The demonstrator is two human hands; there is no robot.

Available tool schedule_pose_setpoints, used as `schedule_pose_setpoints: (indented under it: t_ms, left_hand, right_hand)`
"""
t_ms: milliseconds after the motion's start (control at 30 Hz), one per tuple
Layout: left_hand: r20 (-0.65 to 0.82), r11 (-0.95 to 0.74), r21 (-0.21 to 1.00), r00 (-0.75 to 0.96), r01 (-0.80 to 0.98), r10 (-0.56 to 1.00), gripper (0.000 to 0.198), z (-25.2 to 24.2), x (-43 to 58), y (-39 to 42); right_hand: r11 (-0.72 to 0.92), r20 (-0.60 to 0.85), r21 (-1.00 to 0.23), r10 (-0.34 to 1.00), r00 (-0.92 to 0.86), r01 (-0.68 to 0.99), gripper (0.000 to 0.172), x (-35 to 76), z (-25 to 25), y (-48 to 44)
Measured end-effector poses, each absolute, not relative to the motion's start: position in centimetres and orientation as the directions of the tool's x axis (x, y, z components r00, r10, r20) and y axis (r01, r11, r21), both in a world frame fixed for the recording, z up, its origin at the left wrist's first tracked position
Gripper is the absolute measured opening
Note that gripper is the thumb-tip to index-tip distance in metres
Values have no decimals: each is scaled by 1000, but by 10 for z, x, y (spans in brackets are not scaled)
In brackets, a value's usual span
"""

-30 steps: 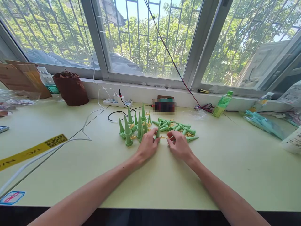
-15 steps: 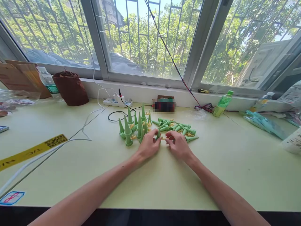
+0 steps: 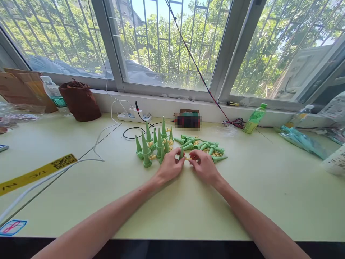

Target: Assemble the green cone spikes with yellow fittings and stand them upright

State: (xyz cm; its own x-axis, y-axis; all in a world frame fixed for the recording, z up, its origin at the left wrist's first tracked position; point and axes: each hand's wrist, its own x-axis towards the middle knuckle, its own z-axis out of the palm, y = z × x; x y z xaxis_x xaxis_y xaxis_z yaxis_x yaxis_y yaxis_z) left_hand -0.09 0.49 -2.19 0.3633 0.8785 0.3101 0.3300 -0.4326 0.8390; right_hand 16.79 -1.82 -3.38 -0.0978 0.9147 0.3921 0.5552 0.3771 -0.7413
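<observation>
"Where were the hands when you looked?"

"Close together over the bench [image 3: 185, 205]. The left hand [image 3: 171, 164] had its grip closed round a green cone [image 3: 181, 154], thumb on one side and fingers on the other, with the tip pointing up."

"And the right hand [image 3: 205, 166]?"

"Its fingertips were pinching a small yellow peg [image 3: 188, 158] at the side of that cone. Whether the peg was seated, I couldn't tell (the fingers covered too much of it)."

"How much was done?"

"Roughly half, by my guess. A cluster of standing cones [image 3: 159, 144] was just beyond the left hand, several with yellow bits jutting from their sides, and those looked finished to me. It was crowded in there, so I couldn't vouch for every one."

"What was left, then?"

"The loose heap [image 3: 212, 148] behind the right hand, I'd say: green parts lying on their sides, with more yellow pegs [image 3: 217, 154] scattered among them. And the cone between the hands looked unfinished, being held by both ends of the job."
</observation>
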Motion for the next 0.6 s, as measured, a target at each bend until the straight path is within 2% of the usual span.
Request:
schedule_pose_setpoints:
  t_ms: [600]
  left_hand:
    - [328,-444,850,376,284,867,15,-23,0,4]
  right_hand:
    - [395,389,-750,912,-129,530,10,167,-31,-20]
